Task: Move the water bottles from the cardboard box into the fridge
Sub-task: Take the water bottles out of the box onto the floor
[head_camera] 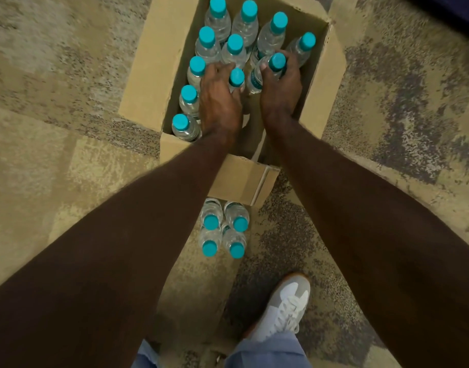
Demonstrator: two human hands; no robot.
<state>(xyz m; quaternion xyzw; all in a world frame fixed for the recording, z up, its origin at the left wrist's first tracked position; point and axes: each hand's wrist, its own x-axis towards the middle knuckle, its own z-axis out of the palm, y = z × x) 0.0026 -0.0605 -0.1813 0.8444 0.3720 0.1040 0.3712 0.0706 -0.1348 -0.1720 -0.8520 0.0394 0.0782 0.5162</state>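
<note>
An open cardboard box (148, 75) sits on the carpet and holds several clear water bottles with teal caps (219, 19). Both my hands reach down into it. My left hand (219, 102) is wrapped around one bottle (236, 77) near the box's middle. My right hand (279, 94) grips the neck of another bottle (277, 61) just to the right. Both bottles stand upright among the others. The fridge is out of view.
Several more teal-capped bottles (222, 229) stand in a cluster on the carpet just in front of the box's near flap (238, 181). My white shoe (286, 306) is at the lower right. Patterned carpet (68, 168) surrounds the box.
</note>
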